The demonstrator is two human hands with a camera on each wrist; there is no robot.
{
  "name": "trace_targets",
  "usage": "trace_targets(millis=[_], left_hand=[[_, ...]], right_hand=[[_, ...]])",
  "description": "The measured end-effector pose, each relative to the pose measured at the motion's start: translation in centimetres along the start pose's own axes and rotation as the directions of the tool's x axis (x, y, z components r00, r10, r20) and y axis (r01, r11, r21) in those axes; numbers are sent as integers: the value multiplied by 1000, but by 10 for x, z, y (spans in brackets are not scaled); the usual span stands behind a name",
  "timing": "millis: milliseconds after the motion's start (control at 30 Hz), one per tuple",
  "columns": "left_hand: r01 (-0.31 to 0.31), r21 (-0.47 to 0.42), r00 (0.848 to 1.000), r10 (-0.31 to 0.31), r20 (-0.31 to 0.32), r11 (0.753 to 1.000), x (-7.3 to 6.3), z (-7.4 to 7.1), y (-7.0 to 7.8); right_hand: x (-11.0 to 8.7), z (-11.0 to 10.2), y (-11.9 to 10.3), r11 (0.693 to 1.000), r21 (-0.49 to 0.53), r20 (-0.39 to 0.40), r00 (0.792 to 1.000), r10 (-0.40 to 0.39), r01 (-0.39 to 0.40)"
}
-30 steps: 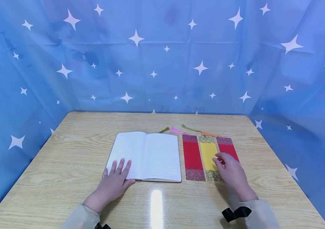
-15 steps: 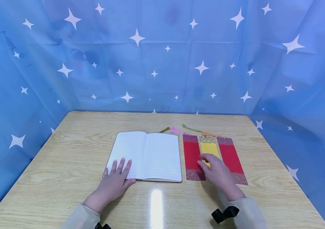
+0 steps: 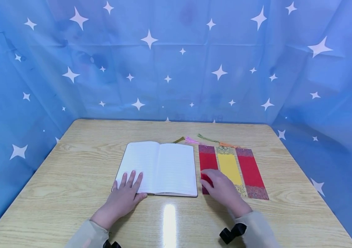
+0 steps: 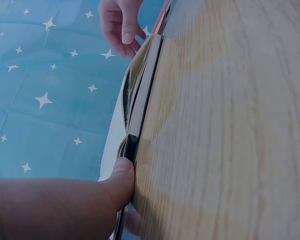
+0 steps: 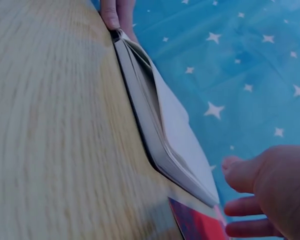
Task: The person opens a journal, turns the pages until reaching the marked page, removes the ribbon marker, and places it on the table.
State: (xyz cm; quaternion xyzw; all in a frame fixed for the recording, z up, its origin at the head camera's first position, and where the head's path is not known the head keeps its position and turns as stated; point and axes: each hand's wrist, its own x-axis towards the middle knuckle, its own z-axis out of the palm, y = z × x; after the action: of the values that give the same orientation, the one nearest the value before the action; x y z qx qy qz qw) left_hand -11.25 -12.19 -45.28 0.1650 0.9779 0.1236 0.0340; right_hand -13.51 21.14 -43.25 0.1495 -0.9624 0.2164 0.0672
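An open notebook [image 3: 176,168] with lined white pages lies on the table. My left hand [image 3: 122,199] rests with spread fingers on its left page, the thumb at the near edge by the spine. To the notebook's right lie a red bookmark [image 3: 208,159], a yellow bookmark [image 3: 229,167] and another red bookmark [image 3: 251,172], with patterned ends. My right hand [image 3: 224,193] hovers over the lower part of the first red bookmark, fingers loosely bent, covering some of it and the yellow one's corner. In the right wrist view nothing sits between the thumb and fingers [image 5: 252,227].
Tassels in pink [image 3: 191,140], green [image 3: 207,138] and orange [image 3: 227,145] lie above the bookmarks. An olive tassel [image 3: 179,140] sticks out behind the notebook. The wooden table [image 3: 86,155] ends at a blue star-printed curtain [image 3: 176,69].
My right hand has moved left, from between the yellow and right red bookmarks, past the yellow one, to the left red bookmark. The left hand has stayed in place.
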Motion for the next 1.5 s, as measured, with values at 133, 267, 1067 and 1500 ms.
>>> trace_targets(millis=[133, 267, 1067, 1500], left_hand=[[5, -2, 1000, -5, 2, 1000, 0, 0, 0], [15, -7, 1000, -14, 12, 1000, -1, -1, 1], [48, -50, 998, -46, 37, 998, 4, -6, 12], [89, -27, 996, -89, -9, 996, 10, -3, 26]], right_hand=[[2, 3, -1, 998, -11, 39, 997, -61, 61], [3, 6, 0, 991, 4, 99, 986, -132, 133], [15, 11, -1, 973, 12, 259, 939, -227, 232], [17, 12, -6, 979, 26, 201, 958, -205, 204]])
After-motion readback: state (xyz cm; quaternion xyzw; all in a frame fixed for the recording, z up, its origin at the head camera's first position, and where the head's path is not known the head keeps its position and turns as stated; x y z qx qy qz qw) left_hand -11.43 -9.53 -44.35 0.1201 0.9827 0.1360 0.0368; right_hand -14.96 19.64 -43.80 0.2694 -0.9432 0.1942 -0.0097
